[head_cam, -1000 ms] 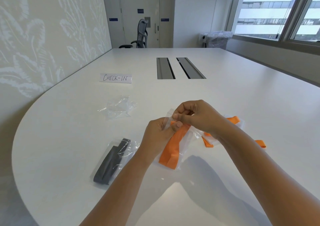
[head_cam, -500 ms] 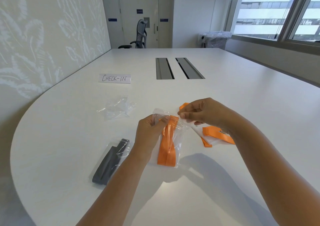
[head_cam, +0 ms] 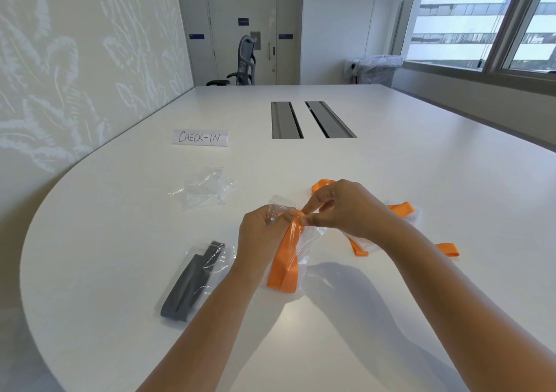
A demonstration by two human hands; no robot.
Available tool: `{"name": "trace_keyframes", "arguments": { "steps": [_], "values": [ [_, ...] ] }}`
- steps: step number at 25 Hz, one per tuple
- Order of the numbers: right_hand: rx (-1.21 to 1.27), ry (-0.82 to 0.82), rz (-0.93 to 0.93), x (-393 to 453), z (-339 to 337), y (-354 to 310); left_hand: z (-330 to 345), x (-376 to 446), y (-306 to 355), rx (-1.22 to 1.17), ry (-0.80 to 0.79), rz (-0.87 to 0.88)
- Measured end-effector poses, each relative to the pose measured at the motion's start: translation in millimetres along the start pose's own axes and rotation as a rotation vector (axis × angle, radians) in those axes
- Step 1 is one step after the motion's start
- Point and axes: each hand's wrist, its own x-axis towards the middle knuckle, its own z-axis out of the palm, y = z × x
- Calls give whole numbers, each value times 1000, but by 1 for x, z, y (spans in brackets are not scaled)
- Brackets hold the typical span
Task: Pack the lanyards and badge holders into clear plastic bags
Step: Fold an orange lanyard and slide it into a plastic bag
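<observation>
A folded orange lanyard [head_cam: 285, 266] sits inside a clear plastic bag [head_cam: 308, 241] held just above the white table [head_cam: 391, 156]. My left hand [head_cam: 263, 235] grips the bag's top left edge. My right hand [head_cam: 343, 208] pinches the bag's mouth and the lanyard's upper end. Behind my right forearm lies a loose orange lanyard [head_cam: 400, 209] on a clear badge holder [head_cam: 365, 242]. A grey lanyard [head_cam: 189, 286] lies bagged at the left front. An empty crumpled clear bag [head_cam: 206, 188] lies farther back on the left.
A paper sign reading CHECK-IN [head_cam: 200, 137] lies on the table beyond the bags. Two grey cable hatches [head_cam: 311, 119] are set in the table's middle. An office chair [head_cam: 243, 62] stands by the far door; a lined bin [head_cam: 374, 69] stands under the window.
My right hand has come back to the bag's mouth and pinches it beside my left hand. The bagged orange lanyard has tilted slightly.
</observation>
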Motion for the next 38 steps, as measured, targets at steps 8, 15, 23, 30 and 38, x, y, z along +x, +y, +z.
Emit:
{"name": "trace_keyframes", "arguments": {
  "steps": [8, 15, 23, 30, 38],
  "values": [
    [32, -51, -16, 2, 4, -3, 0, 0, -9, -41, -16, -39],
    [151, -69, 13, 2, -7, 4, -3, 3, -3, -101, -27, -57],
    [214, -241, 127, 3, -12, 15, -7, 4, 1, -227, 69, -41],
    [406, -261, 167, 5, -9, 14, -9, 5, 2, -221, 37, -62],
    [384, -138, 16, 6, -4, 14, -12, 8, 0, -316, -41, -206]
  ]
}}
